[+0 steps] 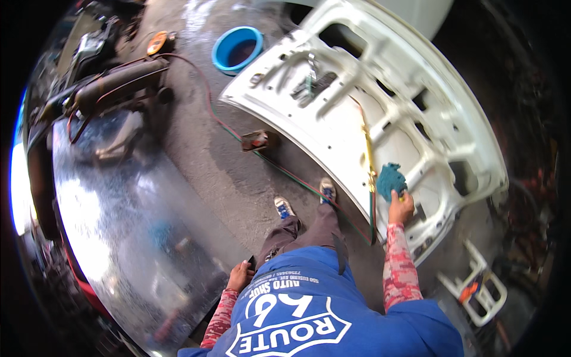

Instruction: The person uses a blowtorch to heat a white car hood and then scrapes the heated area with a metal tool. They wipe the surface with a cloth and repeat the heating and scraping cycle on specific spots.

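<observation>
My right hand (402,208) is closed on a crumpled teal rag (390,181), held over the near edge of a white car hood (345,134) whose inner side faces up. Beside the rag, a brass gas torch (368,150) lies across the hood. A small yellow bit shows at my right fingers, too small to name. Down by my left hip, my left hand (239,276) has curled fingers. A dark flat edge shows beside its fingertips, and I cannot make out what it is.
Red and green hoses (285,172) cross the floor near my shoes. A blue bucket (238,49) stands beyond the hood's corner. At left lie gas cylinders (122,86) and a shiny metal panel (137,232). A small reddish block (257,140) and a white frame (479,291) flank me.
</observation>
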The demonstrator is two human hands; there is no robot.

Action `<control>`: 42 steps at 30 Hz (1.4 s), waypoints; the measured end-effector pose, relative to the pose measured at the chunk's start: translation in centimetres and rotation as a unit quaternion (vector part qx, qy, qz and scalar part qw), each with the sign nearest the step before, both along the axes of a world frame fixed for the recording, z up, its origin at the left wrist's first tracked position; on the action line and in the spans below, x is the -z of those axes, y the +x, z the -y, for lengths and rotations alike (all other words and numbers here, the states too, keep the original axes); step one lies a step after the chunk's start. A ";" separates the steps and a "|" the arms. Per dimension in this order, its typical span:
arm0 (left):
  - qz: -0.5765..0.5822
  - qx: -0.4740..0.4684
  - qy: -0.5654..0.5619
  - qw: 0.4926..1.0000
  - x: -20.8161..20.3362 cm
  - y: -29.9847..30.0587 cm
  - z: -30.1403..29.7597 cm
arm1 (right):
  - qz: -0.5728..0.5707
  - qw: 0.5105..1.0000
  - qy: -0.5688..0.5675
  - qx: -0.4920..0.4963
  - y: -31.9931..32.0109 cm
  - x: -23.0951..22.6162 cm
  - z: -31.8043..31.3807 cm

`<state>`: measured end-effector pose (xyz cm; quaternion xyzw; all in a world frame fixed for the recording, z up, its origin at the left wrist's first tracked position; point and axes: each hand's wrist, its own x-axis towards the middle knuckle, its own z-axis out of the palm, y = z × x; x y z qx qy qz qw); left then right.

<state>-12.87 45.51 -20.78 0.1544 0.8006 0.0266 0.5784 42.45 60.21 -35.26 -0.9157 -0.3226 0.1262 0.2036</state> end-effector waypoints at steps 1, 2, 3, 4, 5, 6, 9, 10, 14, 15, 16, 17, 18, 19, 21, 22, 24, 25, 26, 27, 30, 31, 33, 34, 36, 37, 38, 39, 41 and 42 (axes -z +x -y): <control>0.019 -0.026 0.006 0.999 -0.1 0.2 -0.2 | -0.001 0.998 0.001 -0.056 -1.0 -1.5 -0.9; 0.009 -0.025 0.025 0.999 -0.3 0.4 -0.2 | 0.008 0.993 0.022 -0.118 -1.8 -2.8 -1.9; 0.001 -0.024 0.040 0.999 -0.4 0.4 -0.1 | 0.006 0.984 0.044 -0.172 -3.1 -3.9 -3.0; -0.017 -0.023 0.033 0.999 -0.5 0.3 0.2 | -0.001 0.974 0.040 -0.222 -4.4 -4.7 -4.1; -0.020 -0.019 0.061 0.998 -0.7 0.2 0.7 | -0.040 0.969 0.018 -0.242 -6.2 -5.3 -5.3; -0.020 -0.054 0.072 0.996 -0.6 -0.2 1.1 | -0.059 0.957 0.042 -0.281 -8.1 -5.5 -7.3; -0.039 -0.156 0.047 0.986 -0.2 -1.0 4.3 | -0.105 0.929 0.046 -0.351 -15.6 -5.6 -13.1; -0.050 -0.141 0.049 0.988 0.3 -1.5 5.5 | -0.109 0.930 0.019 -0.350 -18.9 -5.8 -15.3; -0.102 -0.039 0.001 0.994 2.5 -4.9 11.0 | -0.139 0.928 0.032 -0.345 -31.0 -8.9 -26.2; -0.106 -0.022 -0.006 0.994 3.2 -6.0 12.1 | -0.130 0.928 0.046 -0.345 -33.7 -10.2 -29.4; -0.109 -0.009 -0.014 0.994 3.7 -7.1 13.0 | -0.120 0.928 0.050 -0.348 -36.1 -11.8 -32.9; -0.109 0.005 -0.017 0.994 4.4 -8.5 13.6 | -0.083 0.929 0.096 -0.348 -38.5 -13.4 -36.2; -0.106 0.017 -0.020 0.994 4.8 -10.2 13.8 | -0.064 0.934 0.108 -0.335 -40.4 -15.2 -39.4; -0.103 0.026 -0.024 0.994 5.1 -11.9 13.8 | -0.058 0.933 0.150 -0.322 -42.3 -17.0 -42.3; -0.094 0.044 -0.027 0.994 5.2 -15.8 12.9 | -0.094 0.941 0.167 -0.279 -45.2 -19.7 -46.3; -0.090 0.052 -0.028 0.994 5.1 -18.0 12.1 | -0.096 0.944 0.157 -0.273 -46.6 -20.4 -47.4; -0.088 0.075 -0.029 0.993 4.6 -22.2 9.4 | -0.056 0.945 0.172 -0.273 -49.6 -19.8 -47.6; -0.083 0.082 -0.028 0.993 4.4 -24.3 7.7 | -0.079 0.945 0.141 -0.283 -50.8 -18.8 -46.5; -0.042 0.048 -0.033 0.997 4.3 -26.5 5.8 | -0.098 0.939 0.131 -0.302 -51.6 -17.3 -44.5; -0.068 0.057 -0.048 0.995 4.1 -28.0 4.2 | -0.101 0.943 0.068 -0.311 -52.3 -15.6 -41.5; -0.015 -0.074 -0.073 0.994 4.3 -31.7 -0.9 | -0.118 0.930 0.024 -0.348 -53.1 -10.9 -28.6; -0.001 -0.075 -0.069 0.995 4.8 -32.2 -2.2 | -0.153 0.929 -0.061 -0.332 -52.2 -9.7 -23.9; 0.013 -0.046 -0.062 0.997 5.7 -33.1 -4.9 | -0.174 0.922 -0.220 -0.265 -48.9 -8.1 -14.6; 0.013 0.030 -0.027 0.999 6.1 -33.4 -6.1 | -0.167 0.905 -0.308 -0.242 -46.3 -7.7 -10.6; 0.006 0.214 0.016 0.977 6.9 -33.7 -9.0 | -0.158 0.883 -0.404 -0.179 -40.0 -7.3 -3.9; 0.038 0.253 0.003 0.967 7.2 -33.7 -10.6 | -0.169 0.886 -0.423 -0.088 -37.0 -7.2 -1.4; 0.079 0.295 0.000 0.952 7.7 -33.3 -12.4 | -0.158 0.899 -0.407 -0.039 -34.2 -7.2 1.4; 0.100 0.343 -0.007 0.934 8.0 -32.9 -14.2 | -0.167 0.912 -0.375 0.015 -31.7 -7.6 4.3; 0.132 0.413 -0.020 0.901 8.5 -31.5 -17.6 | -0.172 0.926 -0.323 0.095 -27.9 -8.2 9.0; 0.145 0.439 -0.027 0.886 8.6 -30.7 -19.1 | -0.161 0.935 -0.271 0.164 -27.1 -8.4 11.2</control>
